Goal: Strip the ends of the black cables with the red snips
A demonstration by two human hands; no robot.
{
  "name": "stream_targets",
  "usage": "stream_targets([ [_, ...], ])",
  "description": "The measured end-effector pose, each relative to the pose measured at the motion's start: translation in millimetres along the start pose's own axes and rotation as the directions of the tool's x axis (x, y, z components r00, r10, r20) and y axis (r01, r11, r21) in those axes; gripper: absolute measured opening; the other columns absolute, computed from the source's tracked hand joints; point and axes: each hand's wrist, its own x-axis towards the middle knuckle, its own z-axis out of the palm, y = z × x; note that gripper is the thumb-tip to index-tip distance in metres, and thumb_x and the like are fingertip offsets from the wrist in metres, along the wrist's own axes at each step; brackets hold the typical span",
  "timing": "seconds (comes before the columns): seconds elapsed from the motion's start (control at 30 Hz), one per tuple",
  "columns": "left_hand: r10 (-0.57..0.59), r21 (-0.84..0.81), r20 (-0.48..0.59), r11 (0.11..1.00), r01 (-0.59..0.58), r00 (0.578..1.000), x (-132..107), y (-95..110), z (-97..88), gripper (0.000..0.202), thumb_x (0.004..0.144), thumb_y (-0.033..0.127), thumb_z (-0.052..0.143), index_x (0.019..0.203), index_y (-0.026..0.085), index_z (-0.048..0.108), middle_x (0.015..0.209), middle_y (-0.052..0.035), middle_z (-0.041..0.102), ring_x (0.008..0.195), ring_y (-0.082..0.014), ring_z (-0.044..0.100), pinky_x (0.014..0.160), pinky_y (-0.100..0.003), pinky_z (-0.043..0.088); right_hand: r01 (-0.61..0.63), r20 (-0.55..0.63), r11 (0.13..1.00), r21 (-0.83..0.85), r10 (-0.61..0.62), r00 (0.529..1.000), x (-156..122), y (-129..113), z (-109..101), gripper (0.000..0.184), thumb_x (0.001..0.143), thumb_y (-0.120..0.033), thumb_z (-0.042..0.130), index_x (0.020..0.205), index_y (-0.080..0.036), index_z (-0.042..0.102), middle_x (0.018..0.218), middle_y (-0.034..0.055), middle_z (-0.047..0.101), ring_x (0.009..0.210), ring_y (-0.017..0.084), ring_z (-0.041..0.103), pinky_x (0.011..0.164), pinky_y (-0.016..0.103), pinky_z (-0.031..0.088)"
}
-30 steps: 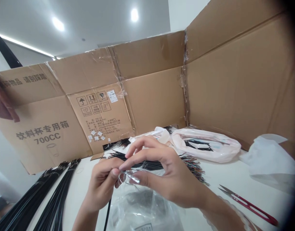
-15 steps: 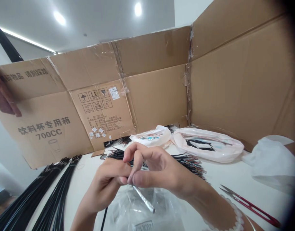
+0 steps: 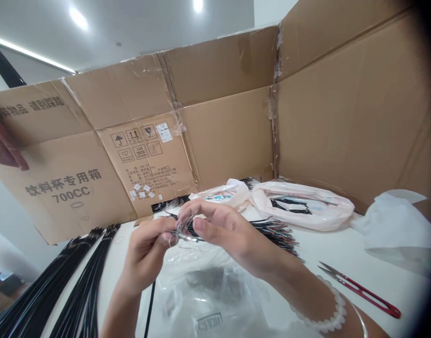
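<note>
My left hand point(image 3: 148, 253) pinches the end of a thin black cable point(image 3: 150, 305), whose length runs down below the hand. Around the fingertips, crumpled shiny film point(image 3: 185, 226) sticks out from the cable end. My right hand point(image 3: 222, 230) is curled over this film with thumb and fingers close to it; the exact grip is partly hidden. A silvery strand point(image 3: 190, 239) shows just under the fingers. Below both hands lies a clear plastic bag point(image 3: 215, 291) with printed letters.
Black cable bundles point(image 3: 78, 281) lie at the left. Behind my hands are more cables with stripped coloured ends point(image 3: 282, 239). Two white bags point(image 3: 328, 216) with small parts stand at the back. Red-handled thread snips point(image 3: 363, 291) lie at the right. Cardboard walls point(image 3: 229, 141) enclose the table.
The straight silver foil length that pointed down toward me is now loosened, crumpled film between the fingers. Both hands have shifted slightly, and the right fingers have spread away from the left hand.
</note>
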Motion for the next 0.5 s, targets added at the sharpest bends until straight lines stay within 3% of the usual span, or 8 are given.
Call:
stream_targets([
  [0.07,0.000,-0.038,-0.012,0.999,0.000,1.000,-1,-7,0.6,0.026,0.097,0.032,0.048,0.091,0.022,0.071,0.063,-0.0016,0.067,0.051,-0.0109,0.057,0.047,-0.019,0.045,0.029,-0.036,0.998,-0.057,-0.031,0.999,-1,1,1,0.034,0.087,-0.051,0.067,0.097,-0.019,0.062,0.094,0.0026,0.057,0.095,0.015,0.054,0.095,0.035,0.041],
  [0.23,-0.018,-0.106,-0.011,0.994,0.016,1.000,3,-5,4.7,0.022,0.094,0.037,0.054,0.089,0.024,0.071,0.061,-0.0005,0.065,0.051,-0.0108,0.057,0.046,-0.019,0.044,0.140,-0.075,0.950,-0.278,-0.167,0.983,-4,-1,1,0.034,0.087,-0.053,0.064,0.084,-0.019,0.066,0.099,0.0037,0.051,0.099,0.019,0.053,0.099,0.040,0.038],
  [0.37,-0.002,-0.109,-0.004,0.994,0.001,1.000,6,1,9.0,0.025,0.095,0.039,0.053,0.086,0.025,0.072,0.055,0.0008,0.062,0.050,-0.0111,0.055,0.050,-0.021,0.046,0.097,-0.050,0.931,-0.352,-0.123,0.991,-9,-8,8,0.028,0.091,-0.044,0.061,0.080,-0.018,0.066,0.103,0.0033,0.050,0.103,0.017,0.053,0.102,0.038,0.037],
  [0.5,0.014,-0.084,-0.006,0.996,-0.014,1.000,5,1,9.2,0.022,0.094,0.036,0.054,0.090,0.024,0.072,0.063,-0.0004,0.066,0.057,-0.0110,0.059,0.056,-0.021,0.049,0.030,-0.082,0.922,-0.387,-0.067,0.994,-15,-13,13,0.019,0.087,-0.037,0.068,0.081,-0.019,0.067,0.108,0.0026,0.052,0.103,0.016,0.054,0.102,0.036,0.039],
])
